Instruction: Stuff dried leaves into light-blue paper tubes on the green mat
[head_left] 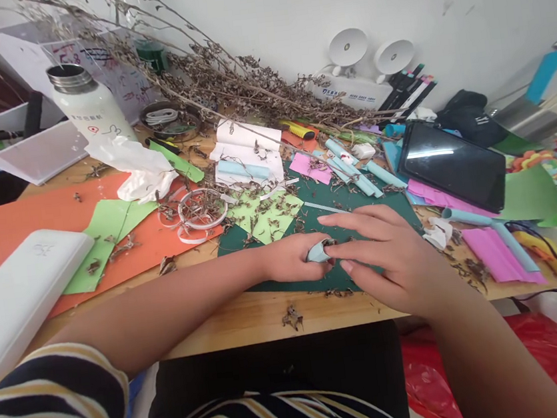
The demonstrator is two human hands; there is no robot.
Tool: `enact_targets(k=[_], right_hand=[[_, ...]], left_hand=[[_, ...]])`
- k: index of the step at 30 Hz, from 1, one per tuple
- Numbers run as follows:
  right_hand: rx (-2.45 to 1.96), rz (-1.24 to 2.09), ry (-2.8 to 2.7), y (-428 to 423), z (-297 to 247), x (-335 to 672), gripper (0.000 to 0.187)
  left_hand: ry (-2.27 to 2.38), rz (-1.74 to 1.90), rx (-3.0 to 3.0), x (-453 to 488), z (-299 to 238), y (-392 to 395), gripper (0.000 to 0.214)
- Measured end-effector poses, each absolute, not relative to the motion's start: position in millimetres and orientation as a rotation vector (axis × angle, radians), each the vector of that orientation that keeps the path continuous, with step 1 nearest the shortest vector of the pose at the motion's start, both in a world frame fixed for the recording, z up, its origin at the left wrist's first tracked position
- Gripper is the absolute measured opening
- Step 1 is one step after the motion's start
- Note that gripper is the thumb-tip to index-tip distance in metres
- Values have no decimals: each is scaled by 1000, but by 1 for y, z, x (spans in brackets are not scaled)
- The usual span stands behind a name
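My left hand (297, 258) is closed round a small light-blue paper tube (317, 252), its open end turned to the right. Dark dried bits show at the tube's mouth. My right hand (395, 259) is beside it with fingers stretched and apart, the index fingertip at the tube's mouth. Beneath both hands lies a dark green sheet (244, 261) strewn with crumbled dry leaves. Just behind my left hand is a light-green paper square (265, 212) covered in leaf bits. More rolled light-blue paper tubes (354, 170) lie beyond my right hand.
A white power bank (31, 291) and an orange sheet (4, 233) lie at left, near an uncapped bottle (88, 106). Dry branches (244, 82) stretch across the back. A dark tablet (454, 162) leans at right. A tape roll (202, 207) lies left of the square.
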State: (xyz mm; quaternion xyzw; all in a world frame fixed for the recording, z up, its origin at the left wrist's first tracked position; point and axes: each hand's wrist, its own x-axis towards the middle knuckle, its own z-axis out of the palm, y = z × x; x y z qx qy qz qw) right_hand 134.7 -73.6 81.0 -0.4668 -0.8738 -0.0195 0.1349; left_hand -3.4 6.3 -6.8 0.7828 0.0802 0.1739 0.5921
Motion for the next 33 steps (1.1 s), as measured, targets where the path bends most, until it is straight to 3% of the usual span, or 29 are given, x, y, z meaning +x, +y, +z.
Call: enact_targets(k=[16, 23, 33], right_hand=[[-1692, 101, -2698, -70, 99, 119, 20], [-1504, 71, -2092, -88, 74, 142, 20], [-1509, 363, -1547, -88, 22, 120, 6]], left_hand=[[205, 416, 1775, -5, -8, 7, 7], [222, 372, 1716, -5, -4, 6, 11], [166, 423, 1721, -3, -11, 7, 10]])
